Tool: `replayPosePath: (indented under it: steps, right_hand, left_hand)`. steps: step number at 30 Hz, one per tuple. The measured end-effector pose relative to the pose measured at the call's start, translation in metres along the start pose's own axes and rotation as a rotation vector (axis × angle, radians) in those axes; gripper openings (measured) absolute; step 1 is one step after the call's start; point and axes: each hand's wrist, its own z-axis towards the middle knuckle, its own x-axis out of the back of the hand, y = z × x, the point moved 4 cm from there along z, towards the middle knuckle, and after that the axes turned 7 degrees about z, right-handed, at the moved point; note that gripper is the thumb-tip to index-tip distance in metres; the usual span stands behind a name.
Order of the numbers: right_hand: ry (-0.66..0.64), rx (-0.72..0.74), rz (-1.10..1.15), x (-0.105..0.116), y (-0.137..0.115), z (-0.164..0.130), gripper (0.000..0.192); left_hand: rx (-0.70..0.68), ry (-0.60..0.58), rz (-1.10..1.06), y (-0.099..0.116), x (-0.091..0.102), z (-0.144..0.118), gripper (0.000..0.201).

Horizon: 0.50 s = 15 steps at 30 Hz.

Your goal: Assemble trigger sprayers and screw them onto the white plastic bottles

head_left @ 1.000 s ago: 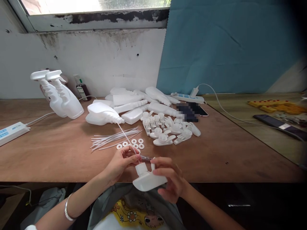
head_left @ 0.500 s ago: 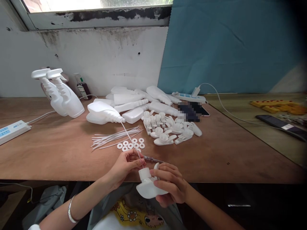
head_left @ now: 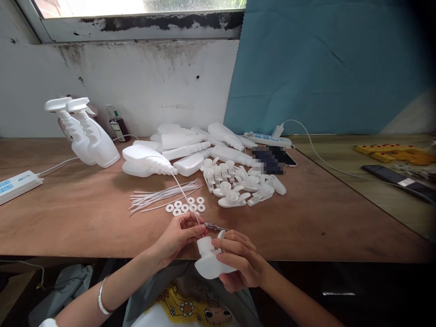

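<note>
My right hand (head_left: pixel 243 261) is wrapped round a white trigger spray head (head_left: pixel 211 267), whose round collar faces up and away at the table's front edge. A thin white dip tube (head_left: pixel 183 191) slants from that collar towards the bottles. Close above the collar, my left hand (head_left: pixel 176 237) pinches the tube between thumb and fingers. Whether the tube's lower end is seated inside the collar cannot be made out. Just beyond my hands lie several white ring washers (head_left: pixel 185 208), a bundle of loose tubes (head_left: pixel 160 197) and a screwdriver (head_left: pixel 215 226), partly hidden.
White bottles (head_left: pixel 185 150) lie piled at the back, one group nearer at left. More spray heads (head_left: pixel 234 197) sit right of centre. Two assembled spray bottles (head_left: pixel 98 136) stand at left near a power strip (head_left: pixel 18 186). Phones (head_left: pixel 398 179) and a white cable lie to the right.
The spray head and my right hand have shifted up very slightly. My left hand keeps its pinch on the tube, nearly still.
</note>
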Motion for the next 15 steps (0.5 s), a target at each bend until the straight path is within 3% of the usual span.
replayPosePath:
  steps: [15]
  right_hand:
    - [0.038, 0.017, -0.021, -0.001, -0.001, 0.011, 0.021]
  left_hand:
    - [0.018, -0.025, 0.047, 0.008, 0.003, 0.004, 0.025]
